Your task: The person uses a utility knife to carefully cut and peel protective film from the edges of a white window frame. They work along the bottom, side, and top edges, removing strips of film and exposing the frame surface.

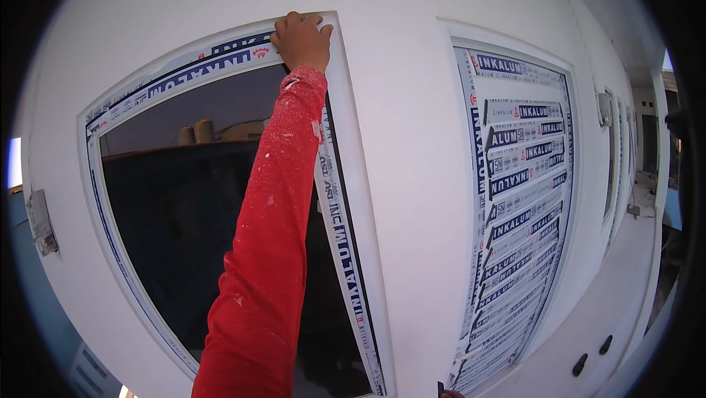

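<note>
My left hand [303, 44], at the end of a dust-speckled red sleeve [268, 229], reaches up to the top right corner of a window frame [340, 240]. Its fingers are bent against the frame, and their tips are hidden, so what they pinch there cannot be made out. Printed protective film in white and blue covers the frame around a dark glass pane [176, 229]. At the bottom edge only a sliver of my right hand [451, 394] shows, closed beside a small flat black piece [440, 388] that it seems to hold.
To the right, a film-wrapped louvred door [518, 207] is set in the white wall [408, 177]. A grey electrical box [41, 221] hangs at the far left, another [604, 109] right of the door. Two dark sandals [580, 365] lie on the pale walkway [588, 324].
</note>
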A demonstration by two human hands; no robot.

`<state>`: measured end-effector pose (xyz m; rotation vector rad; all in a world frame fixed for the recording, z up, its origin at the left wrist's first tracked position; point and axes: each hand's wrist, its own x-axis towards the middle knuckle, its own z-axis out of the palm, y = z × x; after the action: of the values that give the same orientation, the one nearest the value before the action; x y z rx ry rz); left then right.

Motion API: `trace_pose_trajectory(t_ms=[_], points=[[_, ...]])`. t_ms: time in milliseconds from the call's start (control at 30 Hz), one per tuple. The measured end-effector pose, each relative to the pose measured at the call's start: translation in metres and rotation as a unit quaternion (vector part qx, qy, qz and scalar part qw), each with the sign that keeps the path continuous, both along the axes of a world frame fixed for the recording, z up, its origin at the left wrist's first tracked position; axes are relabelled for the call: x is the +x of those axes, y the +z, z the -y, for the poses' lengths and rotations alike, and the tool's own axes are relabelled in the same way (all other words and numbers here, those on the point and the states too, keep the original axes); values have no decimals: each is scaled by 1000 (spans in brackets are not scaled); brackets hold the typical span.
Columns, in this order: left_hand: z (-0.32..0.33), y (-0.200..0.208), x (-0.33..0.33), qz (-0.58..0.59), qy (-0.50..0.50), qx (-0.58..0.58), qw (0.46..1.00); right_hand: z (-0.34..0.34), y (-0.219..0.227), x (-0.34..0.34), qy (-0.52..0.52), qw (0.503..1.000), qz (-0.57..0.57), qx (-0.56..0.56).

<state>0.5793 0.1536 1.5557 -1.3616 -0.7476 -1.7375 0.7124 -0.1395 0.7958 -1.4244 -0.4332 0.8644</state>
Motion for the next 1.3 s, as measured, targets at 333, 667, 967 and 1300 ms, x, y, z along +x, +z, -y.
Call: trace_pose_trajectory(t_ms=[333, 667, 967, 1300], points=[[-7, 8, 28, 85, 2, 15, 996, 91, -95, 49, -164, 985, -11, -54], [36, -76, -26, -218, -226, -28, 949, 79, -61, 20, -131, 983, -129, 25], [132, -426, -61, -502, -479, -503, 516, -23, 148, -30, 158, 854, -248, 429], [149, -460, -67, -187, -705, -583, 358, -60, 199, -72, 323, 733, -379, 463]])
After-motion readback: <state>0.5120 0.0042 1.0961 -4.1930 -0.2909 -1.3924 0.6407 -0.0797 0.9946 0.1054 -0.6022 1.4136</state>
